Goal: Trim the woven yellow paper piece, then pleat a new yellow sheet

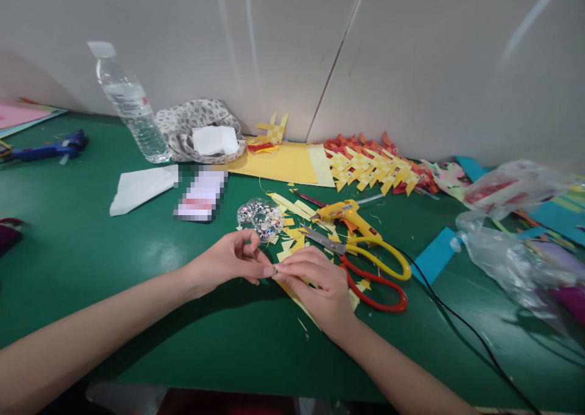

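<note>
My left hand (pixel 231 259) and my right hand (pixel 320 284) meet fingertip to fingertip above the table. Both are closed in a pinch on something tiny between them, too small to make out. Just behind my left hand lies a clear round case of googly eyes (pixel 260 218). Yellow paper scraps (pixel 292 232) are scattered beyond and under my right hand. Close to its right side are scissors (pixel 336 244) with one yellow and one red handle loop, blades apart. A yellow hot glue gun (pixel 350 217) rests behind the scissors, its nozzle pointing left.
Against the wall stand a water bottle (pixel 132 107) and a patterned cloth bag (pixel 201 113). A phone (pixel 203 195) and white tissue (pixel 144 188) lie front of them. Woven yellow paper fish (pixel 370 166) are heaped behind. Plastic bags (pixel 503 250) and a black cord (pixel 461 320) occupy the right.
</note>
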A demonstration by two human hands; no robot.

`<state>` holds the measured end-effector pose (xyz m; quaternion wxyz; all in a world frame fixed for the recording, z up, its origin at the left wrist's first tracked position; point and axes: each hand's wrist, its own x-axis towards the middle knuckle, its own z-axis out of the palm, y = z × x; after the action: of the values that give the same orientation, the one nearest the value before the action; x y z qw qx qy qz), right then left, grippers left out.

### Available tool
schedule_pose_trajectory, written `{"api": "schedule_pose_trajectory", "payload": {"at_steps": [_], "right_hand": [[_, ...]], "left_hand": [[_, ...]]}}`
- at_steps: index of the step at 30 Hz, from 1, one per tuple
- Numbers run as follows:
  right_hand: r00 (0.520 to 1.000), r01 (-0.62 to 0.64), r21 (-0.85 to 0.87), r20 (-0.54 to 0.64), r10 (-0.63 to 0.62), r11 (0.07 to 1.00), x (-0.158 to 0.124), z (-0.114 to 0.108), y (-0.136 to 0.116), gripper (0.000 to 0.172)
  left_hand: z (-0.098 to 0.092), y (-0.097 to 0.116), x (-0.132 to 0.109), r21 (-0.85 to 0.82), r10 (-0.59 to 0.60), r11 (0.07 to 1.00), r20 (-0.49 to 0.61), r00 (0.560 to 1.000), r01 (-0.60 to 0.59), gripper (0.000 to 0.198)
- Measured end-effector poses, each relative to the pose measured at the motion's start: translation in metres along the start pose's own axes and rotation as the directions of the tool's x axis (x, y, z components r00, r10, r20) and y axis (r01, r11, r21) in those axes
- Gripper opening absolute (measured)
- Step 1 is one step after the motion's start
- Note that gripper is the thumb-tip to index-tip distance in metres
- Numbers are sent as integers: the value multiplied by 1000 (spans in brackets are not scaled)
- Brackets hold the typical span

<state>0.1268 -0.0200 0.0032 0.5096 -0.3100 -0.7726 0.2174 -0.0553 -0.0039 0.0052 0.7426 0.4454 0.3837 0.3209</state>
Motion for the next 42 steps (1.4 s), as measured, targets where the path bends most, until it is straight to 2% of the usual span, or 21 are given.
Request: {"api": "schedule_pose_trajectory", "payload": {"at_steps": [11,23,42], "right_hand": [[1000,0,-17,24,0,1000,-3,0,2,16],[1000,-8,-26,14,8,1000,-1,0,1,15],[1000,-12,-20,-15,12,1000,-2,1,1,14]], "left_hand": [[5,6,-4,73,20,997,29,999,-22,36],[10,3,-1,-4,94,996,-13,995,-94,36],[8,3,0,5,99,995,-12,995,-99,36]]}}
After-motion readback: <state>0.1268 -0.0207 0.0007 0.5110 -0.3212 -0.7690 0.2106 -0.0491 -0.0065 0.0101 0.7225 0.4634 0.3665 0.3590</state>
